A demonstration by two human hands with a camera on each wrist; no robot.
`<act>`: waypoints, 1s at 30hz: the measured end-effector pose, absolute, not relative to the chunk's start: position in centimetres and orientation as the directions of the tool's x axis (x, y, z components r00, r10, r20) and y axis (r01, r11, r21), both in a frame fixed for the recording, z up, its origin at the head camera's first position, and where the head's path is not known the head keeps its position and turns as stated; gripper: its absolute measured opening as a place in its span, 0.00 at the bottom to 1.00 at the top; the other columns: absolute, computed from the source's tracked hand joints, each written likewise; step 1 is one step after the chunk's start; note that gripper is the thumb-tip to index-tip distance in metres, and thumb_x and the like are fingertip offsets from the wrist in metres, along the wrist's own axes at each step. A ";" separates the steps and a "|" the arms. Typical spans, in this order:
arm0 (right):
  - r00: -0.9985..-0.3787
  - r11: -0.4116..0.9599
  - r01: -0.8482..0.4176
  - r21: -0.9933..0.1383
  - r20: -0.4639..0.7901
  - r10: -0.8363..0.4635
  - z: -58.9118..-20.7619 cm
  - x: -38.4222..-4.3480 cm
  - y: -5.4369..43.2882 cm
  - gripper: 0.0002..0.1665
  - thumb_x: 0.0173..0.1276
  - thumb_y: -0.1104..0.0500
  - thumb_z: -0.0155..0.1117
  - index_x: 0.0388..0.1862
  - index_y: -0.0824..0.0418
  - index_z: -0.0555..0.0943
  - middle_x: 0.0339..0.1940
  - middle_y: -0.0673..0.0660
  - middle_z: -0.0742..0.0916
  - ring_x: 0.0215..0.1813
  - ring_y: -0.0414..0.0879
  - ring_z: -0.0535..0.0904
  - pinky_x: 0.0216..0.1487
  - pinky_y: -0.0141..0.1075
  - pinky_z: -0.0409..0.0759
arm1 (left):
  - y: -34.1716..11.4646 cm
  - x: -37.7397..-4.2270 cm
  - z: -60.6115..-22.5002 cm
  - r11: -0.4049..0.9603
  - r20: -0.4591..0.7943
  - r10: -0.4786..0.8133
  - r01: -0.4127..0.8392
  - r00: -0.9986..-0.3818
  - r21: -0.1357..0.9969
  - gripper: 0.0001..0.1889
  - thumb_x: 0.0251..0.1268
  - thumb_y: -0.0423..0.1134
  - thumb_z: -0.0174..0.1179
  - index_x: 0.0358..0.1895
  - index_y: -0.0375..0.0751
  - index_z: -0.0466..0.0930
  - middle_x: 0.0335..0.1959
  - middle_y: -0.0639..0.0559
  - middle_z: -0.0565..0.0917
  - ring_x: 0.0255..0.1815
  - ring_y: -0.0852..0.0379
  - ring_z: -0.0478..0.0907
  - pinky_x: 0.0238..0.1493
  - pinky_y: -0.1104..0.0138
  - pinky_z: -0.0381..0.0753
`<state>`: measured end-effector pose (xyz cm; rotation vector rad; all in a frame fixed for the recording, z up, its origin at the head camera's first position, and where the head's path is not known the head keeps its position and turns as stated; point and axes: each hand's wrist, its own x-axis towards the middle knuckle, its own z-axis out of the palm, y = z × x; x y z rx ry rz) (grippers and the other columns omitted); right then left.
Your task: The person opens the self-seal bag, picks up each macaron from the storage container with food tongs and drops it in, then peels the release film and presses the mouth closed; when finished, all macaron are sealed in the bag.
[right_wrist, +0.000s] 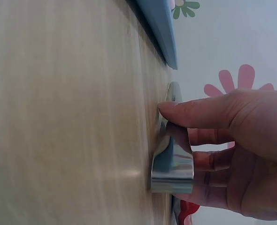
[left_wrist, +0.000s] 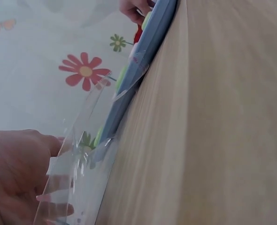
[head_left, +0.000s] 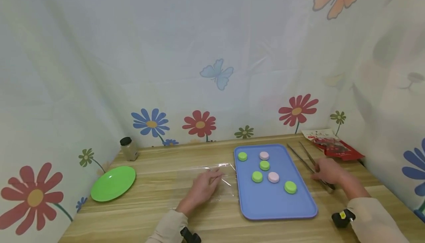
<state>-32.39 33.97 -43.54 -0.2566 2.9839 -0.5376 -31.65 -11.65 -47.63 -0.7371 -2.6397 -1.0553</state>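
Note:
On the wooden table my left hand (head_left: 203, 187) rests on a clear plastic bag or sheet (head_left: 227, 193), its fingers mostly extended. Through the film, the fingers (left_wrist: 58, 182) show in the left wrist view. Metal tongs (right_wrist: 173, 174) lie at the right of the blue tray (head_left: 277, 206), their two arms spread apart toward the back. My right hand (head_left: 329, 171) grips them near the bent end, thumb on the near side and fingers on the other. Several round pieces sit on the tray, some green (head_left: 290, 187), two pale pink (head_left: 273, 177).
A green plate (head_left: 113, 184) lies at the left edge of the table. Behind it stands a small dark-lidded jar (head_left: 129, 149). A red and white food packet (head_left: 335, 146) lies at the back right. A printed curtain (head_left: 179, 51) surrounds the table.

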 end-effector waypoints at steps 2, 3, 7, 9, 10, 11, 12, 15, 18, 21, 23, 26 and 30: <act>-0.983 0.927 -0.153 -0.341 -0.044 -0.178 -43.6 -32.4 34.1 0.12 0.62 0.62 0.70 0.26 0.67 0.76 0.22 0.54 0.78 0.27 0.47 0.73 0.28 0.40 0.75 | -11.6 -31.7 -47.7 0.625 0.371 0.357 0.514 -0.857 0.587 0.14 0.77 0.40 0.55 0.56 0.43 0.86 0.63 0.38 0.79 0.65 0.37 0.74 0.65 0.35 0.65; -0.983 0.927 -0.164 -0.336 -0.021 -0.182 -43.6 -32.3 34.2 0.11 0.60 0.64 0.68 0.24 0.66 0.75 0.21 0.53 0.77 0.26 0.46 0.72 0.26 0.39 0.73 | -11.6 -31.7 -47.7 0.631 0.374 0.348 0.510 -0.860 0.585 0.14 0.77 0.41 0.56 0.56 0.44 0.86 0.63 0.39 0.79 0.65 0.38 0.74 0.65 0.31 0.61; -0.974 0.921 -0.223 -0.320 0.101 -0.200 -43.6 -32.1 34.5 0.10 0.53 0.67 0.61 0.17 0.61 0.70 0.17 0.51 0.73 0.21 0.45 0.66 0.22 0.38 0.67 | -11.5 -31.6 -47.6 0.652 0.410 0.325 0.516 -0.852 0.556 0.13 0.75 0.41 0.58 0.55 0.47 0.87 0.60 0.44 0.82 0.64 0.39 0.76 0.60 0.23 0.50; -0.974 0.914 -0.222 -0.339 0.126 -0.189 -43.5 -32.2 34.6 0.10 0.55 0.67 0.60 0.17 0.62 0.71 0.16 0.51 0.72 0.20 0.45 0.66 0.21 0.37 0.66 | -11.4 -31.7 -47.6 0.655 0.447 0.320 0.536 -0.835 0.533 0.12 0.74 0.40 0.59 0.53 0.45 0.87 0.58 0.45 0.84 0.63 0.39 0.77 0.61 0.21 0.46; -0.975 0.910 -0.217 -0.354 0.130 -0.182 -43.5 -32.2 34.6 0.11 0.57 0.66 0.60 0.18 0.62 0.72 0.16 0.51 0.72 0.20 0.45 0.66 0.21 0.37 0.66 | -11.3 -31.7 -47.6 0.652 0.470 0.316 0.548 -0.825 0.525 0.11 0.73 0.39 0.60 0.52 0.44 0.88 0.56 0.46 0.85 0.62 0.40 0.77 0.62 0.22 0.45; -0.976 0.904 -0.209 -0.372 0.129 -0.173 -43.5 -32.3 34.6 0.11 0.59 0.66 0.60 0.18 0.63 0.73 0.16 0.51 0.72 0.20 0.44 0.66 0.21 0.37 0.66 | -11.2 -31.7 -47.6 0.648 0.487 0.312 0.558 -0.816 0.519 0.11 0.72 0.39 0.61 0.51 0.44 0.88 0.55 0.47 0.85 0.62 0.40 0.78 0.63 0.22 0.44; -0.980 0.899 -0.192 -0.393 0.119 -0.158 -43.4 -32.3 34.6 0.11 0.61 0.65 0.60 0.19 0.63 0.73 0.16 0.51 0.72 0.19 0.44 0.66 0.21 0.36 0.66 | -11.2 -31.7 -47.6 0.644 0.499 0.308 0.563 -0.810 0.517 0.10 0.71 0.38 0.62 0.50 0.43 0.88 0.53 0.48 0.86 0.61 0.41 0.78 0.64 0.23 0.43; -0.989 0.876 -0.147 -0.459 0.087 -0.120 -43.2 -32.4 34.4 0.12 0.66 0.61 0.59 0.25 0.67 0.76 0.16 0.52 0.75 0.19 0.44 0.69 0.21 0.36 0.68 | -11.2 -31.8 -47.7 0.637 0.529 0.297 0.578 -0.795 0.511 0.09 0.69 0.38 0.64 0.46 0.42 0.89 0.48 0.48 0.88 0.56 0.43 0.82 0.65 0.25 0.47; -0.992 0.852 -0.123 -0.509 0.076 -0.098 -42.9 -32.4 33.9 0.16 0.71 0.57 0.59 0.33 0.71 0.80 0.18 0.52 0.76 0.21 0.45 0.71 0.22 0.37 0.70 | -11.2 -31.8 -47.8 0.631 0.519 0.292 0.570 -0.803 0.526 0.09 0.68 0.39 0.64 0.45 0.42 0.90 0.46 0.49 0.89 0.52 0.46 0.84 0.66 0.26 0.49; -0.988 0.845 -0.155 -0.512 0.105 -0.117 -42.7 -32.5 33.5 0.20 0.73 0.54 0.62 0.41 0.73 0.82 0.22 0.53 0.77 0.25 0.46 0.72 0.25 0.37 0.70 | -11.1 -31.8 -47.7 0.637 0.512 0.281 0.557 -0.812 0.533 0.09 0.70 0.41 0.64 0.46 0.44 0.90 0.45 0.51 0.89 0.52 0.46 0.84 0.65 0.25 0.48; -0.981 0.844 -0.189 -0.502 0.129 -0.143 -42.6 -32.6 33.3 0.20 0.71 0.54 0.66 0.44 0.73 0.82 0.25 0.53 0.79 0.28 0.46 0.72 0.27 0.37 0.71 | -11.1 -31.8 -47.7 0.631 0.515 0.279 0.559 -0.811 0.538 0.10 0.70 0.41 0.63 0.47 0.42 0.89 0.46 0.50 0.89 0.53 0.45 0.83 0.66 0.26 0.48; -0.974 0.834 -0.225 -0.503 0.148 -0.173 -42.6 -32.6 33.0 0.22 0.67 0.53 0.72 0.47 0.72 0.80 0.32 0.54 0.83 0.32 0.47 0.75 0.31 0.38 0.75 | -11.1 -32.0 -47.8 0.621 0.524 0.288 0.572 -0.802 0.535 0.10 0.71 0.40 0.62 0.48 0.42 0.89 0.47 0.49 0.88 0.55 0.44 0.83 0.67 0.27 0.50; -0.966 0.830 -0.259 -0.493 0.154 -0.209 -42.6 -32.3 32.8 0.31 0.60 0.52 0.77 0.49 0.74 0.78 0.36 0.58 0.86 0.34 0.48 0.77 0.35 0.41 0.80 | -11.1 -32.2 -48.2 0.596 0.519 0.303 0.584 -0.799 0.551 0.10 0.70 0.38 0.63 0.49 0.42 0.89 0.50 0.49 0.88 0.56 0.45 0.82 0.66 0.26 0.48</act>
